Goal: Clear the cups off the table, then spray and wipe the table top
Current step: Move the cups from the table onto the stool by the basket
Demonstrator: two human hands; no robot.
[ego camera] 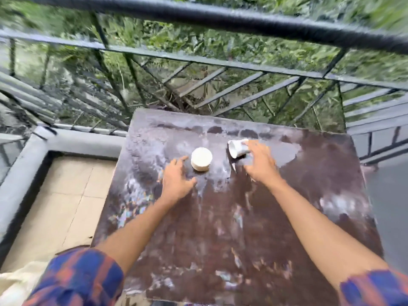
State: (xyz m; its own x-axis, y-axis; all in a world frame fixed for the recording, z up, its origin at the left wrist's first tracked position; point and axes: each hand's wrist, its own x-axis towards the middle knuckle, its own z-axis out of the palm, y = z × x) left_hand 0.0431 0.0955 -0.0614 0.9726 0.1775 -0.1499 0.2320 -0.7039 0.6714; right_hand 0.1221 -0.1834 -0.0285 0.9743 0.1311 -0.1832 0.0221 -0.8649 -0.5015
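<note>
Out beyond my left arm lay the pale beige tiled floor [59, 206] of the balcony, edged by a grey painted kerb. My left forearm came out of a rolled blue-and-orange checked sleeve [77, 279] and reached across the dark brown, streaky wet table top [220, 239]. My left hand [176, 180] was released, palm down, fingers spread and relaxed, gripping nothing. Just beyond its fingertips and a little to their right stood a small white round cup [201, 159], upright on the table. The blur made it impossible to tell whether my forefinger touched its side.

To the right of that cup, close by but apart from it, was a second small white cup [236, 147], tipped over on its side with its mouth facing my left hand. My right hand [261, 164] grasped this one, fingers curled round its body from the right. Whether it had lifted clear of the table I could not tell. My right forearm ran back to the other checked sleeve [375, 288].

Past both hands, beyond the far edge of the table, rose the black metal railing [198, 17], with blurred green foliage [176, 36] behind it.
</note>
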